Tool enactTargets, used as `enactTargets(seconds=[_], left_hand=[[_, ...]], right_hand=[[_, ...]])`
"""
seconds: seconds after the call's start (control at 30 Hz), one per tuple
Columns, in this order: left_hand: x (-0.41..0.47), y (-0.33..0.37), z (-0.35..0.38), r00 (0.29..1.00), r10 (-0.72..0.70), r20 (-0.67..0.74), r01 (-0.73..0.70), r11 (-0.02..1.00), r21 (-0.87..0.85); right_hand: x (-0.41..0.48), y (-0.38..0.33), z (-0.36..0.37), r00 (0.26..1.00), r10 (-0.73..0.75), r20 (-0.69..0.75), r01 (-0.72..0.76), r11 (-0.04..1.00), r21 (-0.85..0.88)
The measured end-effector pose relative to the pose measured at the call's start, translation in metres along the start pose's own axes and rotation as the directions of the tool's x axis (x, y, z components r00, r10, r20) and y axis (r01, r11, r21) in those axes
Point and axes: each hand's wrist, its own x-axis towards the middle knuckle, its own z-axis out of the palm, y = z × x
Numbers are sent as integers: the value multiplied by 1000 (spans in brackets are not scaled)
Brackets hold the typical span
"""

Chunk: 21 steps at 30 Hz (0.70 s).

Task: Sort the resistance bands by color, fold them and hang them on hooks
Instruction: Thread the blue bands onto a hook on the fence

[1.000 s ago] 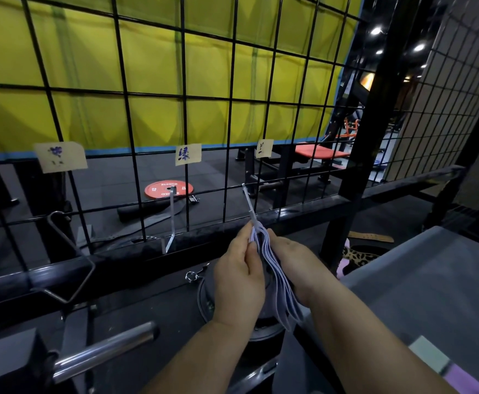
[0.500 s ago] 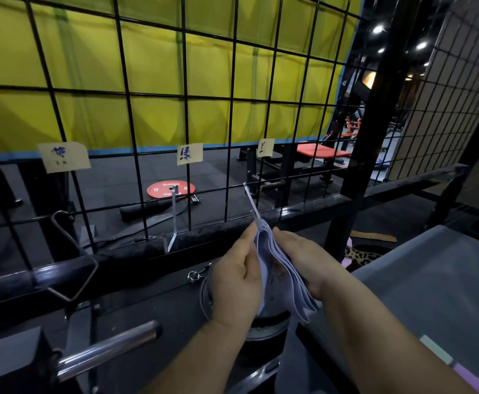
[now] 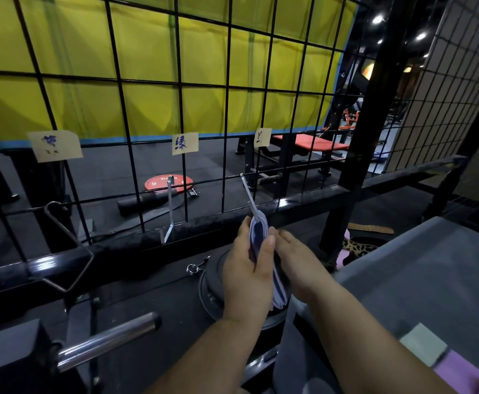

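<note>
**Folded band brought up to the right-most hook**

At the left of the frame a bent wire hook (image 3: 70,245) is seen on the wire grid (image 3: 226,109), under a paper label (image 3: 54,145) whose writing is too blurred to be read. Mid-frame, a flat metal hook (image 3: 170,206) is hung below a second label (image 3: 185,143), and nothing is carried on it. Right of centre, a third label (image 3: 262,137) is fixed above a slanted hook (image 3: 248,194), and here the action is found!

The left hand (image 3: 246,277) is wrapped round the folded band (image 3: 256,237), with the thumb clamped across its layers. The band's top fold is held up at the hook's tip, though whether it is threaded on cannot be told. The right hand (image 3: 298,263) is laid flat-fingered against the far side, with nothing gripped.

Soft, light, springy stuff, it is judged. The layers can be expected to fan apart if released, so the bundle is best pinched close under the top fold, with the loop left free for the hook.

At lower right, more bands (image 3: 423,346) are seen lying on the grey table (image 3: 431,265).
</note>
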Motion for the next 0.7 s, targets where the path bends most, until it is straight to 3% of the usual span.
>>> enactTargets(seconds=[0.17, 0.33, 0.7], left_hand=[[-8, -17, 8, 998, 19, -55, -12, 991, 132], [-18, -36, 15, 996, 11, -85, 9, 974, 228], [-20, -53, 17, 994, -2, -110, 27, 975, 221]], right_hand=[[-7, 21, 1, 1000, -2, 16, 2, 1000, 19], [-18, 36, -1, 1000, -8, 28, 11, 993, -114], [-35, 56, 9, 996, -48, 72, 53, 996, -71]])
